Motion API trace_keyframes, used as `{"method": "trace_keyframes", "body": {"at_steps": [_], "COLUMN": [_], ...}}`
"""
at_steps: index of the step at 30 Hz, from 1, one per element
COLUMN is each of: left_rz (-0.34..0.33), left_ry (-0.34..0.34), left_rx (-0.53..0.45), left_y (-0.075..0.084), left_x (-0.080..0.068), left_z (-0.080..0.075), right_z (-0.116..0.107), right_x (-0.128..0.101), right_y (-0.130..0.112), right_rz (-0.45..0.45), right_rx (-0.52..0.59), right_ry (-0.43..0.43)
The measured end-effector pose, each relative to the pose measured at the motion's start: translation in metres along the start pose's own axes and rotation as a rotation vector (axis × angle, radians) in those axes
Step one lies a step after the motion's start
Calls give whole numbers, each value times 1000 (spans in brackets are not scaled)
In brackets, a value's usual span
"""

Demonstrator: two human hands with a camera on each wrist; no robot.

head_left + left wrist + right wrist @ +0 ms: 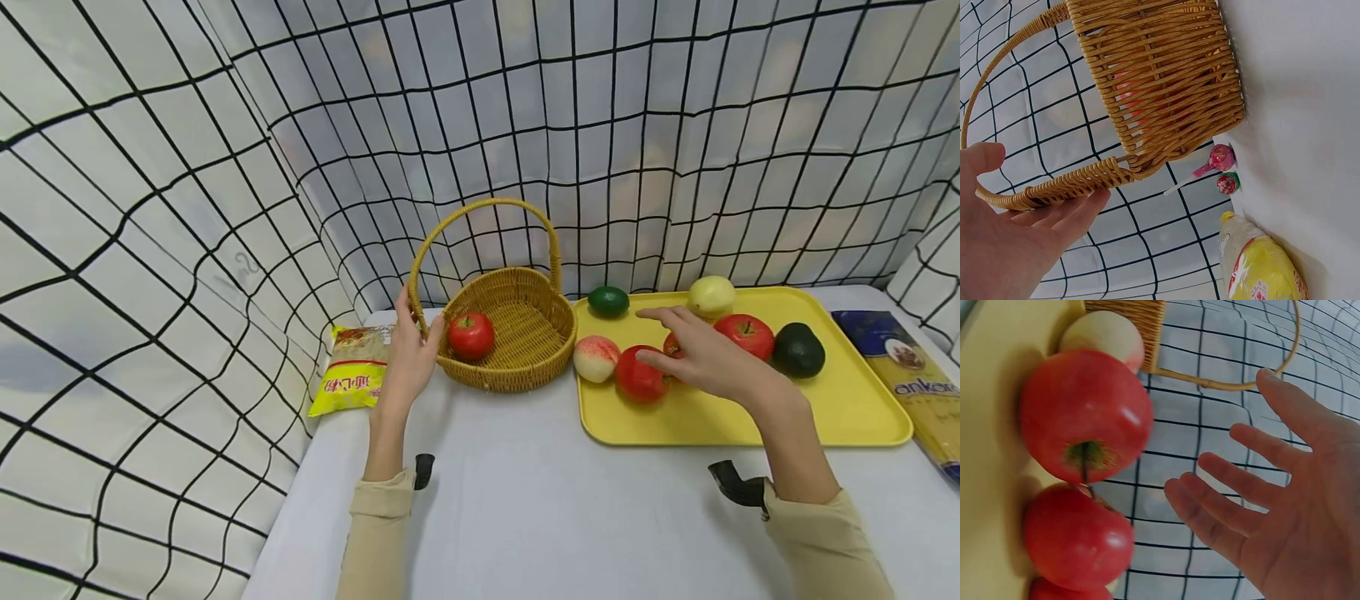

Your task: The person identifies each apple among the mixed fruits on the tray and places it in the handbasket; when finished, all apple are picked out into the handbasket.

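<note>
The tomato (pixel 640 374) lies on the yellow tray (pixel 847 408), beside a peach (pixel 596 358). The right hand (pixel 701 354) hovers just above it with the fingers spread apart and holding nothing. The left hand (pixel 410 354) rests with straight fingers against the side of the basket (pixel 525 350), which holds another tomato (pixel 471 335). A yellow bag (pixel 348 382) lies left of the basket.

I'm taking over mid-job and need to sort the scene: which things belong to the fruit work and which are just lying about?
In the job:
left hand touching the wicker basket
tomato in the basket
right hand open above the red fruit
yellow tray with peach, lime

Lying about:
yellow packet
pasta pack
two lollipops
</note>
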State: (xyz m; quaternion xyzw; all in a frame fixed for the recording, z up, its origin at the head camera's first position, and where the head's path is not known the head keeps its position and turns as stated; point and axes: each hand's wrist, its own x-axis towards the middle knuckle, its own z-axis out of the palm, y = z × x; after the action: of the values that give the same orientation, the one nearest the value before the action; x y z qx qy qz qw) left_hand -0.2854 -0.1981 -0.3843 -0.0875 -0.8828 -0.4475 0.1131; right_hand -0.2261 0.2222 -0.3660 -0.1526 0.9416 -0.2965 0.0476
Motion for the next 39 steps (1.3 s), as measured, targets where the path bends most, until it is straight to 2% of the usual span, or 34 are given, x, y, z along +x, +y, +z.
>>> {"method": "trace_keyframes", "body": {"at_steps": [9,20,26,33,39], "left_rz": [-19,-9,-9,-6,-12], "left_ry": [4,-1,1,5,-1], "left_rx": [-2,-4,-4,-4,-2], "left_y": [1,1,2,3,1], "left_x": [-2,-1,-1,0,1], "left_z": [-2,-5,-4,-5,2], "right_z": [26,44,50,51,42], "right_x": [18,23,24,27,20], "right_y": [18,20,21,22,22], "right_rz": [46,104,73,80,90], "right_rx": [-56,-77,-90,-95,-78], "right_ry": [-72,-181,-165,-146,-113]}}
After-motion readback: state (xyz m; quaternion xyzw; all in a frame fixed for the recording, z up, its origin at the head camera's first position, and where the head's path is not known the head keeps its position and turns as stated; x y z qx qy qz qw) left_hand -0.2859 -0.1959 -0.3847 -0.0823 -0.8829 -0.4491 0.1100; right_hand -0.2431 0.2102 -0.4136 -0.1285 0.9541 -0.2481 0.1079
